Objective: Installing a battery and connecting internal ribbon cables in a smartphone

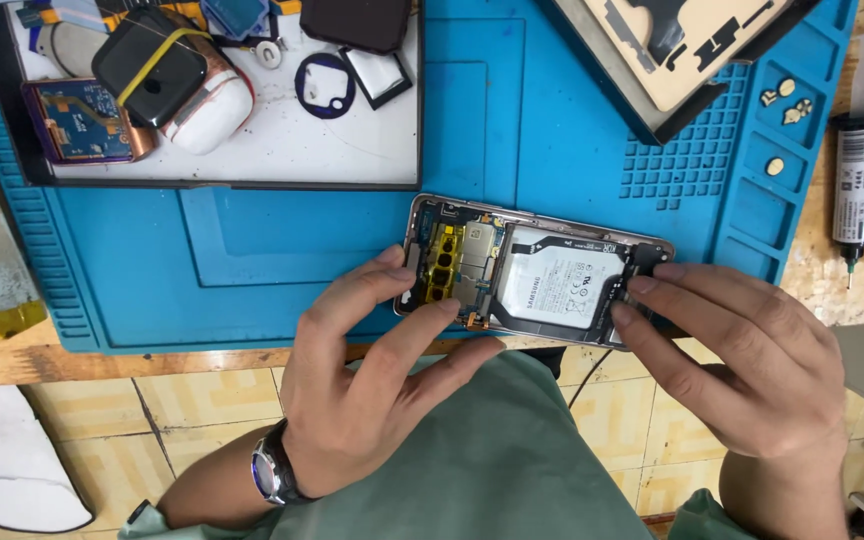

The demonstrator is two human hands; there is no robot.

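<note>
An opened smartphone (532, 270) lies face down on the blue work mat (282, 250), its back cover off. Its white battery (562, 280), circuit board and yellow camera part show inside. My left hand (372, 390), with a wristwatch, holds the phone's left end, fingertips on the camera area. My right hand (742, 370) grips the phone's right end, fingertips pressing on the black part at that edge.
A white tray (352, 150) at the back left holds several phone parts, a round black cover and a white case. A dark frame with a beige sheet (672, 50) lies at the back right. Glue tubes (857, 180) stand beyond the mat's right edge. A tiled floor lies below the table edge.
</note>
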